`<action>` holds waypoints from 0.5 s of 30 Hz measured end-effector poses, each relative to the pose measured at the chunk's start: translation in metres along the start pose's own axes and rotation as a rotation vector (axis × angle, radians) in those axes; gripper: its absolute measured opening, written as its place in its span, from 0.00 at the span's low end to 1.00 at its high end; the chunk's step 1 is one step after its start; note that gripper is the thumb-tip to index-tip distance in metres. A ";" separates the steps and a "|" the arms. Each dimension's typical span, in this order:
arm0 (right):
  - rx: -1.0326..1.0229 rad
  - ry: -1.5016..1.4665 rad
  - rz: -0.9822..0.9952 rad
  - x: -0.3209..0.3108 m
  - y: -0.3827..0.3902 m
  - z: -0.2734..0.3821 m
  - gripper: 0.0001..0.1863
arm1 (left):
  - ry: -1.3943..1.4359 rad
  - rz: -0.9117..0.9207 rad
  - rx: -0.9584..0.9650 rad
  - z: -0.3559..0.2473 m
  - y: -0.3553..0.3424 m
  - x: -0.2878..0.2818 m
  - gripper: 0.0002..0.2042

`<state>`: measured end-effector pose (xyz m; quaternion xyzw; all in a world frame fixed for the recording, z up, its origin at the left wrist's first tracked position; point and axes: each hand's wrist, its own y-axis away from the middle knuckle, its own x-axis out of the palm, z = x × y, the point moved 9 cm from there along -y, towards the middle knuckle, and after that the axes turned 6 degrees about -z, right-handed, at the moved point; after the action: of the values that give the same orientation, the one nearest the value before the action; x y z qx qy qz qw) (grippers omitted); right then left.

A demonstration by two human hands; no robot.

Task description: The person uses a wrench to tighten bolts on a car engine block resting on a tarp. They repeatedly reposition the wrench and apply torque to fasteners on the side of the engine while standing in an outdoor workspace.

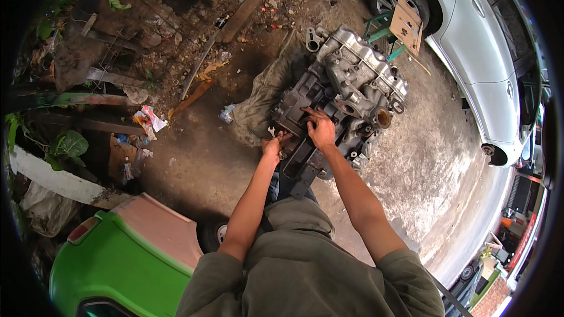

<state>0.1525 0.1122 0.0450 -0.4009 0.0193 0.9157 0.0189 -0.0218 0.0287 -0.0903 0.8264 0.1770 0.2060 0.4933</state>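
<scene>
The engine block (343,97) lies on its side on the concrete floor (411,158), its dark lower face turned toward the person and its pale aluminium top toward the silver car (499,58). The left hand (272,145) is closed around a small open-ended spanner (272,132) at the block's near-left corner; the spanner's head sits against the dark casting there, though the fastener itself is too small to make out. The right hand (321,129) lies palm-down and spread on the dark face, just right of the left hand, pressing rather than gripping.

To work the fastener well, the spanner should seat fully and square before any pull, and the right hand's weight should hold the block from rocking; a slip would likely send the knuckles into the casting's edges.

Left of the block a grey cloth (261,97) is spread on the floor, leaving swing room on that side. Beyond the block stands a green stool (385,29) with a cardboard piece (406,23). Behind the person, near-left of the block, the green car (117,258) limits stepping back.
</scene>
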 end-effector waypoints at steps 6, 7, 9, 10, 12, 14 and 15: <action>-0.052 0.009 -0.004 0.000 0.000 0.002 0.10 | 0.062 0.135 -0.173 0.016 -0.015 0.007 0.10; -0.055 0.011 -0.006 0.000 0.000 0.002 0.10 | 0.064 0.127 -0.185 0.019 -0.018 0.006 0.09; -0.052 0.021 -0.005 0.002 -0.001 0.000 0.10 | 0.073 0.148 -0.182 0.022 -0.025 0.004 0.07; -0.057 0.014 -0.013 0.001 -0.001 0.001 0.09 | 0.047 0.129 -0.182 0.025 -0.029 0.001 0.06; -0.050 0.011 -0.016 0.002 -0.001 0.000 0.09 | 0.070 0.079 -0.169 0.028 -0.039 -0.002 0.06; -0.061 0.015 -0.018 0.003 -0.001 0.000 0.09 | 0.060 0.011 -0.144 0.031 -0.048 -0.006 0.08; -0.059 0.023 -0.014 0.003 -0.001 0.000 0.09 | 0.046 -0.019 -0.124 0.031 -0.050 -0.007 0.09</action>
<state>0.1508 0.1134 0.0425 -0.4117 -0.0104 0.9112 0.0134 -0.0164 0.0249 -0.1492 0.7876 0.1829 0.2308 0.5412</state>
